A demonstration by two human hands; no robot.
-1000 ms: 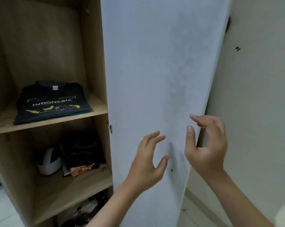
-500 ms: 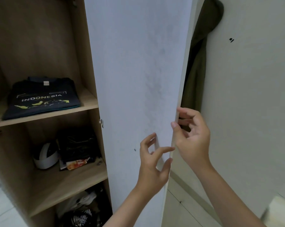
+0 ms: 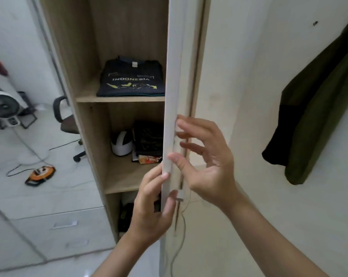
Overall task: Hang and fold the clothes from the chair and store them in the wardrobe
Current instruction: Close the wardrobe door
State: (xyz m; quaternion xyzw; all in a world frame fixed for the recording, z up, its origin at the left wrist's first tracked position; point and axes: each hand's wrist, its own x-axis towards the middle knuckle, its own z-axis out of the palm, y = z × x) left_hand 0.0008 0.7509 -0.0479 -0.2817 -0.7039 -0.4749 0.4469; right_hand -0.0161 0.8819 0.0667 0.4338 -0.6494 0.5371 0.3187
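The wooden wardrobe [image 3: 85, 124] stands open, and its white door [image 3: 172, 80] is seen edge-on in the middle. My left hand [image 3: 151, 204] grips the door's edge low down, fingers on the left face and thumb over the edge. My right hand [image 3: 207, 160] touches the same edge higher up, with the thumb on it and the fingers spread loosely on the right side. A folded dark T-shirt [image 3: 131, 80] printed INDONESIA lies on the upper shelf. An olive green garment [image 3: 319, 108] hangs on the wall at right. The office chair [image 3: 67, 118] stands behind the wardrobe at left.
The middle shelf holds a white helmet [image 3: 122, 144] and dark folded items [image 3: 149, 138]. A fan [image 3: 3, 104] and an orange device [image 3: 40, 174] with cables are on the floor at left. A low white drawer unit [image 3: 59, 226] stands beside the wardrobe. A thin cable [image 3: 179, 236] hangs below the door.
The view has swung right, so the door turned from face-on to edge-on. My left hand closed onto the door's edge. The green garment and the room at left came into sight.
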